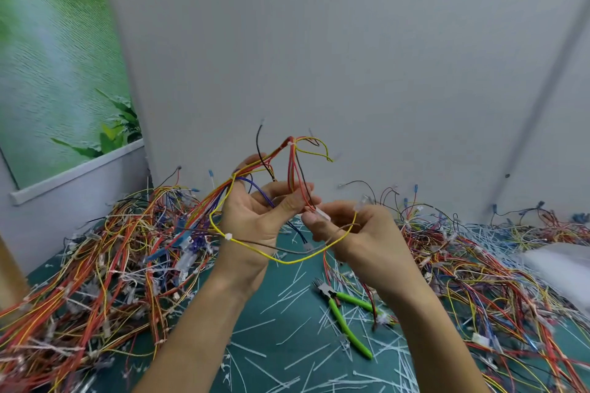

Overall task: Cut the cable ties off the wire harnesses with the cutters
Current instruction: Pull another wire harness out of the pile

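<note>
Left hand (255, 217) grips the wire harness (291, 166), held up above the mat. Right hand (348, 233) pinches its wires beside the left thumb. White cable tie (228, 236) sits on the yellow loop. Cutters (346, 316) lie unheld on the green mat (306, 341). Cut ties (253, 326) are strewn about, with harness piles (95, 265) on either side.

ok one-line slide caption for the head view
Left hand and right hand hold a wire harness; green cutters lie on the mat.

No writing, label, brand or number can be read here: nothing on the cutters (341, 317), the wires (291, 166) or the blurred green poster (57, 57).
</note>
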The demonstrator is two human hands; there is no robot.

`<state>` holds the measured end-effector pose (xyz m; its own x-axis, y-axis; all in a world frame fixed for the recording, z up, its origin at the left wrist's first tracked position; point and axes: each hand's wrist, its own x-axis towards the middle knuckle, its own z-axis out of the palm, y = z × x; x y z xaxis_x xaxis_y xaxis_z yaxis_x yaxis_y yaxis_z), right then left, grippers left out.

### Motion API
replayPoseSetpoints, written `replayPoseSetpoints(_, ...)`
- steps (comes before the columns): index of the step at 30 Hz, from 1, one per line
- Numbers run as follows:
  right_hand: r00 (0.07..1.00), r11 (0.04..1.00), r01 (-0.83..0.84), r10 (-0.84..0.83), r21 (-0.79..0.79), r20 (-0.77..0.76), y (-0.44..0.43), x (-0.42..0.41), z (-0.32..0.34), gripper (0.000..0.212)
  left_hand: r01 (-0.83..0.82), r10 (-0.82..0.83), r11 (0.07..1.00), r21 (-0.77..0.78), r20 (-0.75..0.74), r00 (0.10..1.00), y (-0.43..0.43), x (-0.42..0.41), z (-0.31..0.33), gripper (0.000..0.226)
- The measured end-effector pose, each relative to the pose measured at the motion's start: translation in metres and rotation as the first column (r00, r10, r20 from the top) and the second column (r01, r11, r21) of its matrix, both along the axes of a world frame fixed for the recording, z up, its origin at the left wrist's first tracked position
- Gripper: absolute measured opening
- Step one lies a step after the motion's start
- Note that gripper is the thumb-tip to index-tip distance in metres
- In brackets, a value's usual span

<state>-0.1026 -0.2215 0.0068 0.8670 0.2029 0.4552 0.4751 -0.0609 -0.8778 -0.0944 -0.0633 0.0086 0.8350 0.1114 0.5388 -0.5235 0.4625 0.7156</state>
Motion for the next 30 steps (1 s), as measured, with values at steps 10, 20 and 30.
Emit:
replayPoseSetpoints(10, 0.975, 0.992, 0.120, -0.110, -0.041, 0.195, 0.000, -0.004, -0.001, 0.012, -0.014, 0.010, 0.990, -0.137, -0.033, 0.999, 0.002, -0.001, 0.008, 0.087)
replayPoseSetpoints(20, 0.978, 0.981, 0.136, -0.111, -0.139, 0.174, -0.008, -0.003, 0.001, 0.014, 0.032, -0.072, 0.962, -0.271, -0.137, 0.988, 0.011, 0.004, 0.009, 0.055)
replayPoseSetpoints(30, 0.989, 0.983, 0.091, -0.071, -0.157, 0.130, -0.007, -0.003, 0.002, 0.018, 0.104, -0.101, 0.993, 0.048, -0.052, 0.994, 0.012, 0.002, 0.004, 0.070)
